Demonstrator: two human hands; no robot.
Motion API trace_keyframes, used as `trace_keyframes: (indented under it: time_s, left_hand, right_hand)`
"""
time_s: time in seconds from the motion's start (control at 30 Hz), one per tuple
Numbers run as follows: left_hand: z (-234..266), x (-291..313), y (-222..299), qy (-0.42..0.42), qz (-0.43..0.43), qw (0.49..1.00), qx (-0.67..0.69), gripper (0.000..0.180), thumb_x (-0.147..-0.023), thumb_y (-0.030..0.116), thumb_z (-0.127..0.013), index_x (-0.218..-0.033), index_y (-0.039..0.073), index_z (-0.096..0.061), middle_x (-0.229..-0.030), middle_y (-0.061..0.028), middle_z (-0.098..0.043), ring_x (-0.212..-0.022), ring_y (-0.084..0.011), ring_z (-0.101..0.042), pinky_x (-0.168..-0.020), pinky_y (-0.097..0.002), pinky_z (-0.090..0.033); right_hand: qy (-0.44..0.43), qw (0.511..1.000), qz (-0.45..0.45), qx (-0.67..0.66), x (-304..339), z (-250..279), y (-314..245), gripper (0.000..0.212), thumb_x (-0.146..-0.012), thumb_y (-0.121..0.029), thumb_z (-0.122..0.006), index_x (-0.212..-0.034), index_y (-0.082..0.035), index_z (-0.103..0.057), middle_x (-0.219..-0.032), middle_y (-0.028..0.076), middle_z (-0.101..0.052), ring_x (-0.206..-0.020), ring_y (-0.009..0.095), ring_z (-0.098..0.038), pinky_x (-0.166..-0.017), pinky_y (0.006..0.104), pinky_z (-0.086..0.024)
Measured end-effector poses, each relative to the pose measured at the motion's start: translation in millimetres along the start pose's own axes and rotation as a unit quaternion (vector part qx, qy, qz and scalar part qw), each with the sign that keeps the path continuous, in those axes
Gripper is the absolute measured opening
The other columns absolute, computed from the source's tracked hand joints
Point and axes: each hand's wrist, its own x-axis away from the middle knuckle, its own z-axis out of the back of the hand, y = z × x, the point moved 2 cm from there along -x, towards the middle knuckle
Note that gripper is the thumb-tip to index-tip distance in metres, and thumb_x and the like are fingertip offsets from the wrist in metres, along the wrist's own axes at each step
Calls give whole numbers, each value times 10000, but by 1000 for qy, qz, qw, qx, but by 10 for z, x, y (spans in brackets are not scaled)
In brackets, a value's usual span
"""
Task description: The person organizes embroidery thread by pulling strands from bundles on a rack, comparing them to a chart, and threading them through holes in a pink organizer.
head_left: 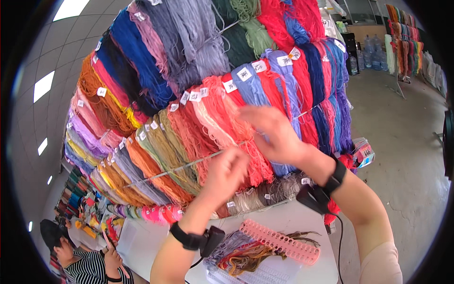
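Note:
Hanks of coral-red thread [257, 165] hang on a rack in front of me, beside a pale pink hank [210, 120]. My left hand [226, 173] is closed in front of the coral and dark red hanks. Whatever its fingers hold, if anything, is too blurred to make out. Higher and to the right, my right hand [274, 132] reaches across the coral hank, its blurred fingers stretched leftward and its thumb apart from them. I cannot tell whether it touches the thread. Small white paper tags [195, 96] sit along the tops of the hanks.
Below the rack, a white table [326, 265] bears a pink perforated thread holder [283, 242], loose mixed threads [250, 255] and printed sheets. A person in a striped top [90, 265] is at lower left. Another thread rack [405, 52] and water bottles [371, 47] stand far right.

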Motion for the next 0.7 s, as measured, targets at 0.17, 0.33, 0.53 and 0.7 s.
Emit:
trace_keyframes:
  time_s: [0.17,0.33,0.53,0.7]
  left_hand:
    - [-192,1074,273,-39,-147,967,-204,28,-709,43,-532,-687,47,-515,-570,-120,-480,-518,-286,-489,-459,-339,-375]
    - [-177,2310,238,-171,-96,972,-130,33,-709,90,-560,-726,66,-547,-563,-87,-485,-510,-248,-491,-458,-323,-377]
    - [65,3515,123,-281,-54,958,-6,89,-740,152,-541,-760,69,-565,-583,-85,-501,-533,-240,-490,-473,-322,-383]
    - [539,4554,154,-196,171,963,70,116,-626,103,-618,-719,34,-607,-600,-86,-538,-491,-199,-493,-438,-241,-352]
  right_hand:
    - [-318,941,6,-117,498,274,-928,275,-602,-100,-537,-869,-36,-521,-613,77,-470,-616,265,-493,-556,369,-382]
    - [-369,883,-28,-289,1401,359,-2061,170,-636,-145,-533,-777,-50,-526,-591,68,-449,-564,236,-483,-490,343,-377]
    - [-555,683,-134,-455,1698,-193,-3407,97,-709,-139,-488,-717,-44,-468,-600,116,-461,-574,281,-478,-510,366,-373]
    - [-526,553,-214,-609,1624,-803,-4245,114,-623,-111,-516,-550,-27,-492,-528,143,-488,-505,304,-483,-460,378,-350]
